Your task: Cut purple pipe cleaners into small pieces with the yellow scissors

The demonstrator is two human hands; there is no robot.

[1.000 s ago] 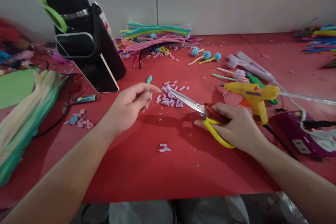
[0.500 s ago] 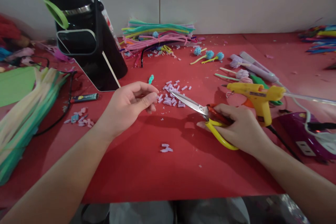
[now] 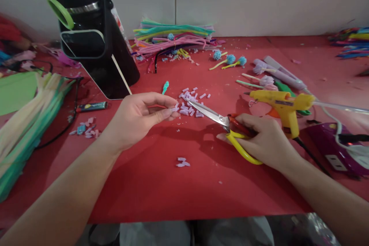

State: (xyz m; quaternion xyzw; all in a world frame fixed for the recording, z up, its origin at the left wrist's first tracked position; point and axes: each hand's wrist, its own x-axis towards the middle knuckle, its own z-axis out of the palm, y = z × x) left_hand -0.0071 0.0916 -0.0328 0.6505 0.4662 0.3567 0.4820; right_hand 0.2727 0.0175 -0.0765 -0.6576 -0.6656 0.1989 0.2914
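My left hand (image 3: 141, 117) hovers over the red table (image 3: 178, 192), thumb and fingers pinched at the edge of a heap of small lilac cut pieces (image 3: 190, 102); a lilac bit seems to sit at the fingertips. My right hand (image 3: 259, 138) grips the yellow and red handles of scissors (image 3: 221, 123), whose blades lie shut and point left toward the heap. Two more lilac pieces (image 3: 181, 162) lie nearer to me.
A yellow glue gun (image 3: 281, 103) stands right of the scissors, its cord running to a purple power strip (image 3: 334, 150). A black stand (image 3: 95, 42) is at back left, pipe cleaners (image 3: 173, 38) lie along the wall, and green and cream stems (image 3: 25, 119) lie at left.
My left hand has shifted a little right toward the lilac heap and closed its fingertips. The right hand and scissors have barely moved.
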